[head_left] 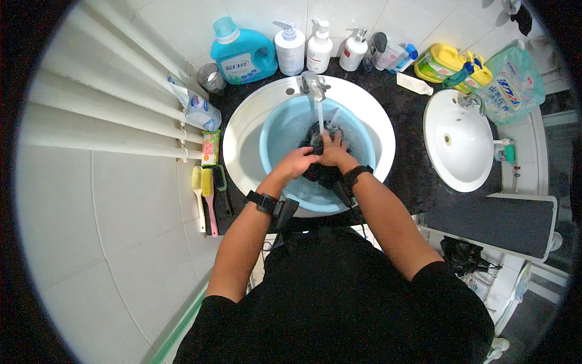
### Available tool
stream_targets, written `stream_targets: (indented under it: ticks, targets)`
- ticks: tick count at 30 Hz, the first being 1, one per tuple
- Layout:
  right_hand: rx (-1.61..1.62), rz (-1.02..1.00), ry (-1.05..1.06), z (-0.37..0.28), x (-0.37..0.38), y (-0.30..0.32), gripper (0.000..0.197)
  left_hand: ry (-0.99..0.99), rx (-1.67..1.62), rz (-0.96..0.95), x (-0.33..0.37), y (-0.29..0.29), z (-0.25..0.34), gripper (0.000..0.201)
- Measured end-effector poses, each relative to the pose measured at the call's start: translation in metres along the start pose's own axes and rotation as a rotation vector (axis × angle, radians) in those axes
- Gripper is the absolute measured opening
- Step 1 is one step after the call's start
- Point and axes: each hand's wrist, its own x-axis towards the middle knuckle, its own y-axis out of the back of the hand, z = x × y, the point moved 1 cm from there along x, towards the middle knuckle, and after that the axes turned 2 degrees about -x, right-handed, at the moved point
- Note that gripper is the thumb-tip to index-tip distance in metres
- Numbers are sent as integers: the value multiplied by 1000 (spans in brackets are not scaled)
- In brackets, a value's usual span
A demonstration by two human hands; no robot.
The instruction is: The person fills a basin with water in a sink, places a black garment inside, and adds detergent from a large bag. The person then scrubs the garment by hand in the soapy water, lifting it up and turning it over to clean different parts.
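Watching remotely, I see the right hand [334, 151] spread on black cloth [321, 175]. Whether the left hand [299, 162] grips it, I cannot tell.

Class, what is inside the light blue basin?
The light blue basin holds water and a black item, with the left hand and right hand on it. The item's underside and the bottom beneath are covered.

Black countertop [410, 136], two white sinks [467, 161], pump bottles [319, 51], three brushes [208, 188]
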Motion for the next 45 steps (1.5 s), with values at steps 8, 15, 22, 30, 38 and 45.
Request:
stream_targets:
  ticks: [8, 15, 22, 30, 38, 45]
  targets:
    - [-214, -137, 35, -8, 33, -26, 50, -89, -61, 69, 5, 0, -18, 54]
    - [104, -9, -133, -19, 24, 13, 41, 30, -433, 85, -1, 1, -29, 54]
    - [471, 344, 184, -11, -9, 29, 69, 72, -435, 119, -4, 0, -31, 56]
    - [241, 300, 297, 13, -109, 26, 46, 53, -450, 12, 9, -17, -22, 40]
    - [-130, 140, 238, 10, -132, 25, 20, -70, -928, 162, 19, -7, 22, 34]
    - [1172, 207, 84, -18, -118, 79, 27, -180, -1564, 13, 2, 20, 39, 31]
